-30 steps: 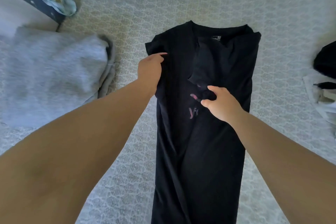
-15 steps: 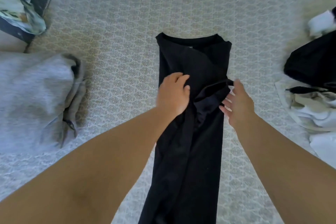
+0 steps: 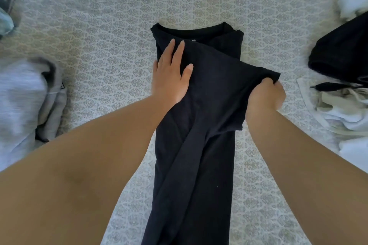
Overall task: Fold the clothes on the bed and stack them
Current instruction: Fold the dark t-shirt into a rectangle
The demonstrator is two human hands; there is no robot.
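Long black cotton T-shirt [image 3: 199, 145] half-folded on bed; L hand [image 3: 171, 77] presses flat, R hand [image 3: 265, 95] pinches sleeve; stacking pending.

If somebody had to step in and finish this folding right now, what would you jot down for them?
Left hand: flat, fingers straight, pressing the black T-shirt near its collar.
Right hand: fingers curled round the sleeve end, which is pulled out to the right.
The shirt lies lengthwise on the patterned bedspread, its sides folded in to a narrow strip.
Done: the side folds. A grey garment lies at left.
Left: lay the sleeve flat, fold the strip up, stack it. A dark garment and white clothes at right look unfolded.
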